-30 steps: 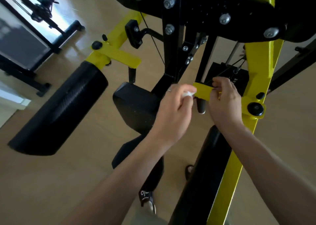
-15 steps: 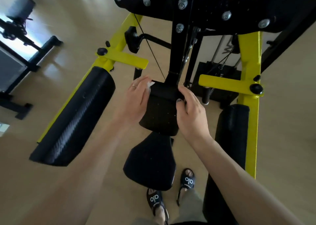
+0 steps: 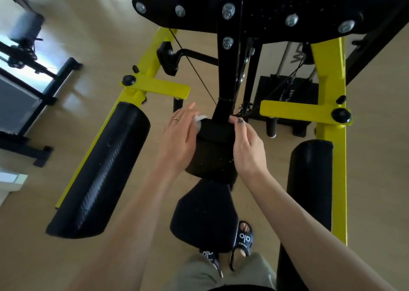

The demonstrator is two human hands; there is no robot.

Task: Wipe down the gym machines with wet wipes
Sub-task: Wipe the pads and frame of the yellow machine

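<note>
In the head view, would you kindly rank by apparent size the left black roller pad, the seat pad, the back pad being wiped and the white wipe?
1. left black roller pad
2. seat pad
3. back pad, partly hidden by both hands, so its rank below the seat pad is unsure
4. white wipe

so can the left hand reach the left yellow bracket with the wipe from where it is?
Probably yes. The left hand presses the wipe on the back pad; the yellow bracket sits just above it, with nothing between.

Black slides (image 3: 244, 240) on a wooden floor (image 3: 99, 25); perhaps a treadmill (image 3: 20, 105) at left.
</note>
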